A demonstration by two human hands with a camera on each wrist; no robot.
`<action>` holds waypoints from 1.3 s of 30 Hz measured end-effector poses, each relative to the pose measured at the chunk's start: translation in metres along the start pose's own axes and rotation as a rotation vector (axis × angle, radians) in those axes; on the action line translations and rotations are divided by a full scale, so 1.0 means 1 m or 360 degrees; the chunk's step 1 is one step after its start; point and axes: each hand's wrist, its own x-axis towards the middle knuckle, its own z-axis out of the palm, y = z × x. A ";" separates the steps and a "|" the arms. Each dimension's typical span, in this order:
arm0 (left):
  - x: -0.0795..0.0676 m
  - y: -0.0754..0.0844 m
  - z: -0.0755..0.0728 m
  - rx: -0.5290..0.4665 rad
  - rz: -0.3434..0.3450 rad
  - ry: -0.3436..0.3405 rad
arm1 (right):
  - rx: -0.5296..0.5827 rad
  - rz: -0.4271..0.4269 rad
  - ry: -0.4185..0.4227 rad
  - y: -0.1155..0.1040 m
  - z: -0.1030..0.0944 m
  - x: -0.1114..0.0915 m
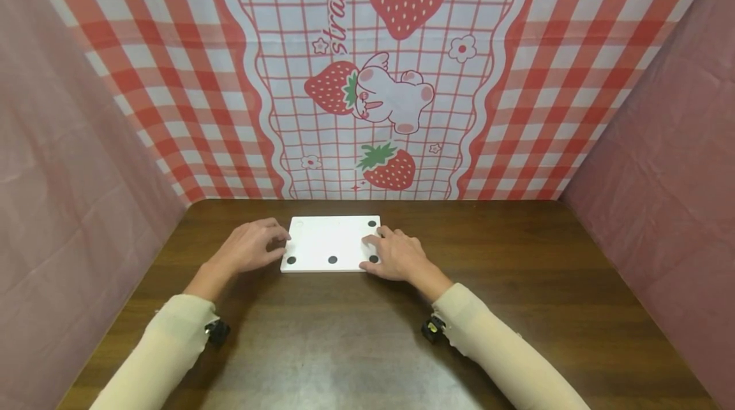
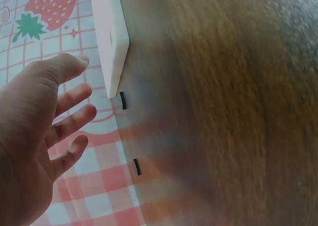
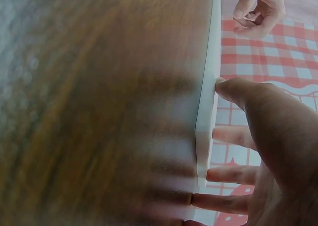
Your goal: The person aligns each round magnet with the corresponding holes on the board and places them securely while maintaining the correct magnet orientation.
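Observation:
A white rectangular board lies flat near the table's far edge. Black round spots mark several places along its border; at the far left corner only a faint ring shows. My left hand is beside the board's left end, fingers loosely bent and holding nothing. In the left wrist view, its thumb appears just apart from the board. My right hand rests at the right end, with thumb and forefinger over the board and other fingers along its right edge. Two small black pieces lie near the left hand.
The brown wooden table runs back to an upright red-and-white checked cloth with strawberry prints. Pink cloth walls stand on both sides. A small black device sits at each sleeve cuff.

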 end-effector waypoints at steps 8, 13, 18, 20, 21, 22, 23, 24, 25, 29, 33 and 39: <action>-0.001 -0.007 0.000 0.0011 -0.0035 0.0040 | -0.0016 -0.0004 0.0000 -0.001 0.001 0.001; -0.002 -0.007 0.000 -0.0007 -0.0079 0.0032 | -0.0020 -0.0009 0.0004 -0.001 0.002 0.001; -0.001 -0.008 0.001 0.0009 -0.0071 0.0068 | -0.0028 -0.0009 0.0004 -0.001 0.002 0.001; 0.000 -0.009 0.002 0.0014 -0.0070 0.0084 | -0.0033 -0.0008 0.0001 0.000 0.002 0.001; 0.000 -0.009 0.002 0.0016 -0.0071 0.0091 | -0.0037 -0.0007 0.0000 0.000 0.002 0.001; 0.000 -0.010 0.002 0.0017 -0.0078 0.0095 | -0.0037 -0.0008 0.0001 0.000 0.001 0.001; 0.000 -0.010 0.003 0.0016 -0.0086 0.0098 | -0.0038 -0.0008 0.0001 0.000 0.001 0.001; 0.000 -0.010 0.003 0.0015 -0.0091 0.0100 | -0.0038 -0.0007 0.0000 0.000 0.001 0.001; 0.001 -0.011 0.003 0.0015 -0.0095 0.0103 | -0.0038 -0.0007 0.0000 0.000 0.000 0.001; 0.001 -0.012 0.004 0.0017 -0.0102 0.0106 | -0.0029 -0.0004 0.0001 0.000 0.000 0.001; 0.002 -0.014 0.007 0.0022 -0.0109 0.0101 | -0.0020 -0.0008 0.0003 -0.001 0.000 0.001; 0.006 -0.019 0.010 0.0043 -0.0109 0.0071 | -0.0019 -0.0003 0.0006 -0.001 0.000 0.000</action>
